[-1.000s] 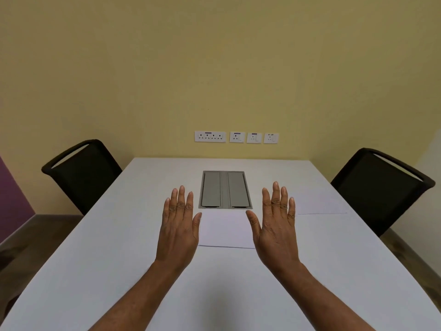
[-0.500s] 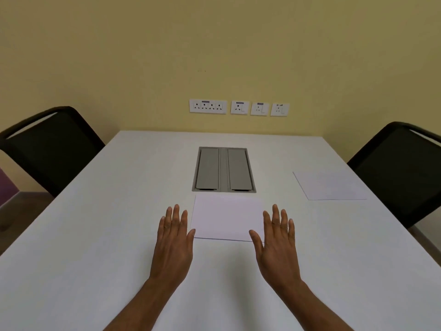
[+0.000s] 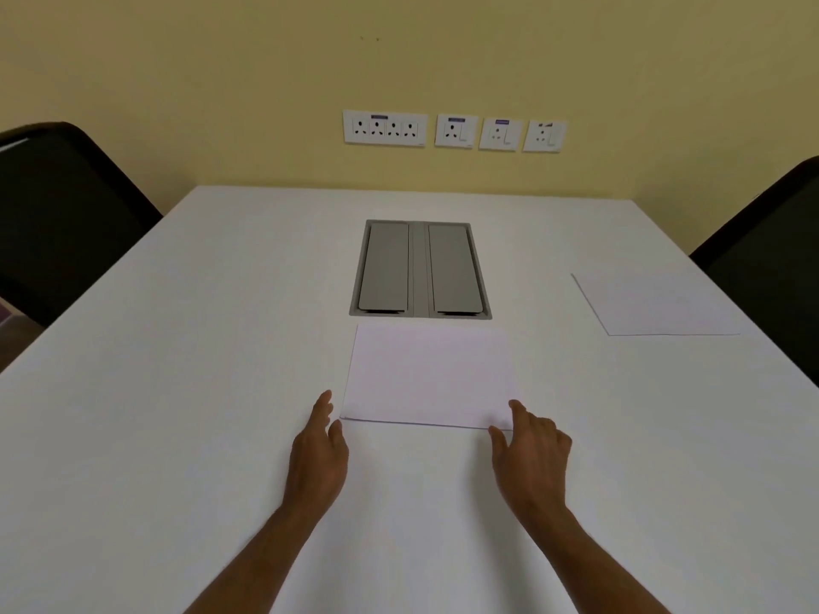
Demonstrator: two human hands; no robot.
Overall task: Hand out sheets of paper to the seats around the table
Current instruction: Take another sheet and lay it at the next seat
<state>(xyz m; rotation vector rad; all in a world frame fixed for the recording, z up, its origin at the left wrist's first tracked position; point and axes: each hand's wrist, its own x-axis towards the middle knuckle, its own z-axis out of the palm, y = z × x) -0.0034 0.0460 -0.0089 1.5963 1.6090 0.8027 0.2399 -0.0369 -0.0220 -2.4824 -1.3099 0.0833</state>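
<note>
Progress note. Landmark: the grey hatch (image 3: pixel 420 270) let into the middle of the table (image 3: pixel 177 392).

One sheet (image 3: pixel 656 305) lies flat to the right of the hatch, before the right chair (image 3: pixel 771 241). I count that seat as served. To the left of the hatch, before the left chair (image 3: pixel 66 214), no paper shows, so that seat is left to do.

The pile of paper (image 3: pixel 430 376) sits just on the near side of the hatch, square to it (a pile, I judge, from the doubled line at its near edge; how many sheets cannot be told).

The left hand (image 3: pixel 317 449) stands edge-on just beside the pile's near left corner, fingers straight and together, holding nothing. The right hand (image 3: pixel 532 449) is at the near right corner, fingers loosely bent. Its forefinger and thumb reach to the edge but are not closed on it.

Judgement: early in the task, the next sheet not yet lifted. Seats outside the view cannot be counted.
</note>
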